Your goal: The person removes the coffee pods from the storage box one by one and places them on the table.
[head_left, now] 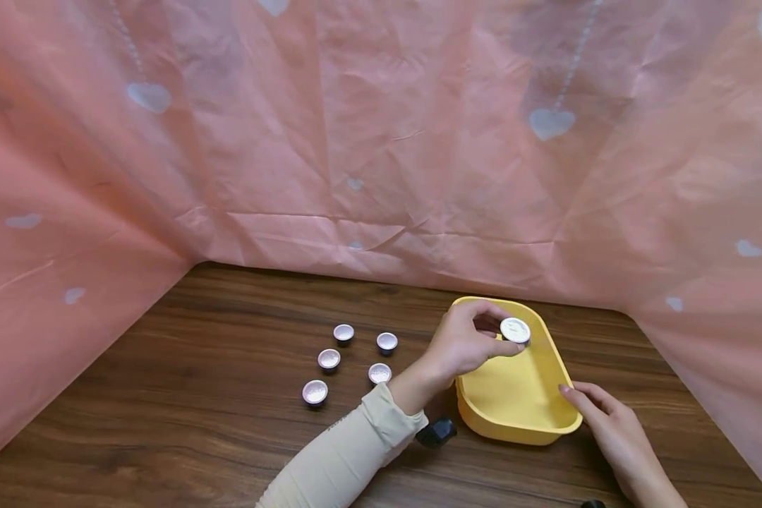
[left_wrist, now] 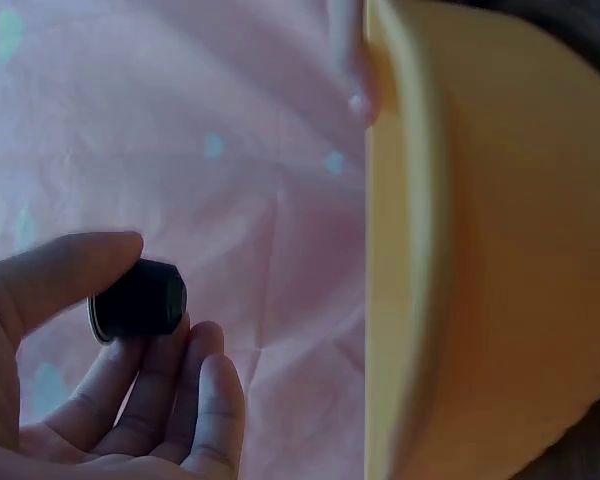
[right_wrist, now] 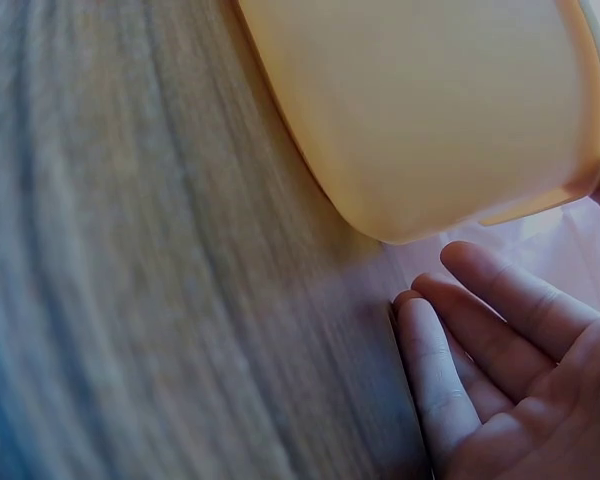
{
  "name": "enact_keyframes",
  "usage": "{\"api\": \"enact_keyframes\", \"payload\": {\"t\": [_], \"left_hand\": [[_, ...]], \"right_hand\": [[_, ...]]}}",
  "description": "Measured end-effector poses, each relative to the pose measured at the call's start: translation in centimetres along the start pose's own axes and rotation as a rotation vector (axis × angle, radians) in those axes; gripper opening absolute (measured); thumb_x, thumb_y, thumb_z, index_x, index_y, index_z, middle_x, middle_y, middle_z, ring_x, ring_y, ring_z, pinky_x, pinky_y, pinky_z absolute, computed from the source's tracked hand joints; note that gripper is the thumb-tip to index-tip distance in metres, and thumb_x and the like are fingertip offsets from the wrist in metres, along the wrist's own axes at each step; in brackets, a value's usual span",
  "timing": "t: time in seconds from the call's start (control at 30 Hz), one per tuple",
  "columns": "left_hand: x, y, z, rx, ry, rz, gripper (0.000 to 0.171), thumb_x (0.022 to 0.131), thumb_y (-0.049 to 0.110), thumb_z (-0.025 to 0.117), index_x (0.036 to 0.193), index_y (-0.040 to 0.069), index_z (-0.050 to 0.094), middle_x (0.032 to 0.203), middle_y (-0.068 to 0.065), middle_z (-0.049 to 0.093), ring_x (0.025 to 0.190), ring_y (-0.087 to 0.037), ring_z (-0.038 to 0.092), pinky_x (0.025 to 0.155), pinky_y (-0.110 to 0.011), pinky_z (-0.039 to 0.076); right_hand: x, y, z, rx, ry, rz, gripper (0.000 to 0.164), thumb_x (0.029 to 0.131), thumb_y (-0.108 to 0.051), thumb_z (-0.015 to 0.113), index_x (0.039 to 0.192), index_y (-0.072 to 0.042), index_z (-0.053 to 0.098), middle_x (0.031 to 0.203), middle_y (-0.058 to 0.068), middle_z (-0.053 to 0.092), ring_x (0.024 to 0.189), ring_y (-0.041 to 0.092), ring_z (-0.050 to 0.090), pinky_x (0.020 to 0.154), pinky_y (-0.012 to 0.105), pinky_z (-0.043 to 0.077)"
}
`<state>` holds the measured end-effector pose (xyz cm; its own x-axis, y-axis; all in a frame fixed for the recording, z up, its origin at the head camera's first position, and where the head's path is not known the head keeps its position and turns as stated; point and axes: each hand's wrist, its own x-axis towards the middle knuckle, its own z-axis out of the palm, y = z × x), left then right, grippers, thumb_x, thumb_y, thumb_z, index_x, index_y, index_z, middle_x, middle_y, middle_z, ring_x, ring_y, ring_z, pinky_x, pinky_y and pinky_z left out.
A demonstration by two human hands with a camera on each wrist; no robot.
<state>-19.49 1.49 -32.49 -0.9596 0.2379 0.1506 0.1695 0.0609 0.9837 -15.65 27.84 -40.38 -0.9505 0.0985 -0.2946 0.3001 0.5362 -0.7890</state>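
Observation:
In the head view my left hand (head_left: 466, 343) holds a coffee capsule (head_left: 515, 330) above a yellow tub (head_left: 521, 432), pinched between thumb and fingers with its silvery lid up. The left wrist view shows the capsule's dark body (left_wrist: 145, 300) between the thumb and fingertips, apart from the tub wall (left_wrist: 520, 240). My right hand (head_left: 616, 430) is at the tub's right side, its thumb hooked over the rim. Its other fingers (right_wrist: 510, 330) lie outside, below the tub wall in the right wrist view.
Several more capsules, such as one at the front (head_left: 315, 392), stand lid up on the brown wooden table (head_left: 184, 395), left of the tub. A black object (head_left: 437, 433) is under the left wrist. Pink cloth (head_left: 381, 141) with hearts encloses the back and sides.

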Motion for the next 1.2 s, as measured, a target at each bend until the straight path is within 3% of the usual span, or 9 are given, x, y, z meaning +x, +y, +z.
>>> {"api": "enact_keyframes", "payload": {"t": [0.27, 0.57, 0.7, 0.83, 1.03, 1.2], "left_hand": [[-0.5, 0.4, -0.9, 0.048, -0.007, 0.021, 0.033, 0.078, 0.003, 0.093, 0.109, 0.005, 0.080, 0.098, 0.004, 0.075, 0.081, 0.000, 0.066, 0.077, -0.013, 0.056], [-2.3, -1.0, -4.5, 0.034, -0.031, -0.028, 0.034, 0.079, -0.001, 0.091, 0.110, 0.003, 0.078, 0.101, -0.003, 0.078, 0.084, -0.005, 0.069, 0.077, -0.015, 0.057], [-3.5, -1.5, -7.0, 0.042, -0.069, -0.016, 0.036, 0.079, -0.004, 0.089, 0.113, -0.001, 0.076, 0.107, -0.011, 0.079, 0.086, -0.005, 0.070, 0.080, -0.017, 0.058], [-4.8, -2.0, -10.4, 0.076, -0.073, -0.016, 0.037, 0.081, -0.002, 0.089, 0.115, -0.002, 0.075, 0.108, -0.014, 0.079, 0.089, -0.006, 0.073, 0.082, -0.020, 0.060], [-6.1, -1.8, -16.0, 0.114, 0.013, 0.003, 0.038, 0.083, -0.001, 0.087, 0.119, -0.004, 0.073, 0.110, -0.015, 0.080, 0.093, -0.011, 0.075, 0.084, -0.024, 0.061], [-6.3, -1.6, -18.7, 0.112, 0.090, -0.009, 0.041, 0.083, -0.004, 0.084, 0.122, -0.002, 0.073, 0.109, -0.010, 0.079, 0.093, -0.010, 0.074, 0.084, -0.023, 0.061]], "right_hand": [[0.3, -0.2, -0.7, -0.021, 0.008, -0.001, 0.084, 0.102, -0.073, 0.053, 0.157, -0.009, 0.052, 0.170, 0.021, 0.038, 0.151, 0.035, 0.035, 0.119, 0.055, 0.035], [0.8, -0.5, -0.7, -0.027, -0.011, 0.001, 0.088, 0.102, -0.075, 0.051, 0.158, -0.008, 0.049, 0.173, 0.024, 0.031, 0.154, 0.040, 0.032, 0.120, 0.058, 0.033], [1.0, -0.4, -0.8, -0.015, -0.021, 0.004, 0.088, 0.102, -0.075, 0.051, 0.158, -0.008, 0.049, 0.173, 0.025, 0.029, 0.155, 0.042, 0.030, 0.120, 0.061, 0.033], [1.1, -0.4, -0.8, -0.006, -0.027, 0.000, 0.086, 0.102, -0.074, 0.050, 0.158, -0.008, 0.050, 0.173, 0.025, 0.029, 0.155, 0.041, 0.029, 0.120, 0.061, 0.032], [1.4, -0.5, -0.8, -0.015, -0.033, -0.019, 0.086, 0.103, -0.074, 0.050, 0.158, -0.007, 0.050, 0.173, 0.025, 0.029, 0.156, 0.042, 0.028, 0.122, 0.063, 0.030], [1.3, -0.3, -1.3, -0.038, -0.018, -0.013, 0.087, 0.103, -0.074, 0.049, 0.158, -0.007, 0.050, 0.172, 0.024, 0.031, 0.152, 0.040, 0.032, 0.120, 0.060, 0.034]]}}
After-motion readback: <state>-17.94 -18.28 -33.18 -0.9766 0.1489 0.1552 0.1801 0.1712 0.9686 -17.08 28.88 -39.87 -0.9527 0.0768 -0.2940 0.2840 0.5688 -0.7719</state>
